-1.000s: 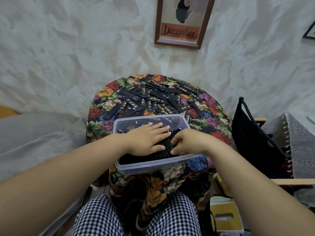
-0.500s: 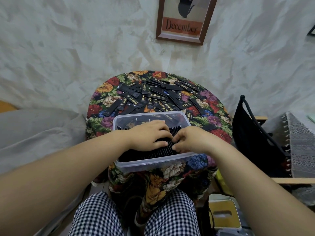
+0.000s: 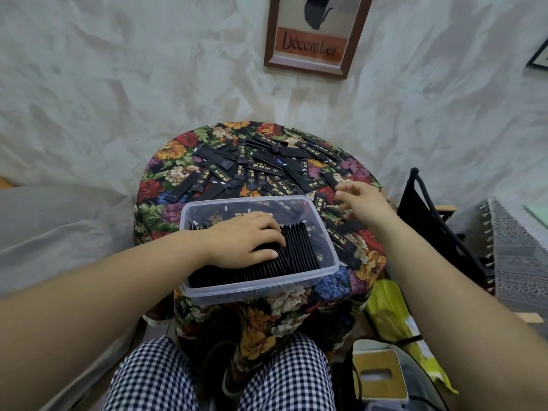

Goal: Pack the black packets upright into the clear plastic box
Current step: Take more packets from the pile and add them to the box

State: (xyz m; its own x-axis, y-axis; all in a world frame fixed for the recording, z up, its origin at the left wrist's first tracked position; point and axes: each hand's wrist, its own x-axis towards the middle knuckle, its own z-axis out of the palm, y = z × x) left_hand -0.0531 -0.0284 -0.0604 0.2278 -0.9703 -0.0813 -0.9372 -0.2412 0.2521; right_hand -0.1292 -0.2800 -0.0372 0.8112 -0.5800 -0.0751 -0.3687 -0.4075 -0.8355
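Note:
The clear plastic box [image 3: 261, 287] sits at the near edge of a small round table. A dense row of black packets [image 3: 296, 253] stands upright inside it. My left hand [image 3: 246, 241] lies on top of that row, fingers bent over the packet tops and pressing them leftward. My right hand [image 3: 363, 203] is outside the box to its right, fingers spread loosely above loose packets, holding nothing. A heap of loose black packets [image 3: 267, 170] covers the far half of the table, and a few more [image 3: 344, 238] lie right of the box.
The table wears a floral cloth [image 3: 299, 310]. A black folding rack [image 3: 436, 229] stands to the right, a yellow bag [image 3: 388, 315] and a small stool [image 3: 379, 375] lower right. A grey cushion [image 3: 59, 226] lies left. My checked trousers [image 3: 219, 378] are below.
My right hand has left the box and moved up and right over the loose packets on the table. My left hand stays on the packed row, shifted slightly left.

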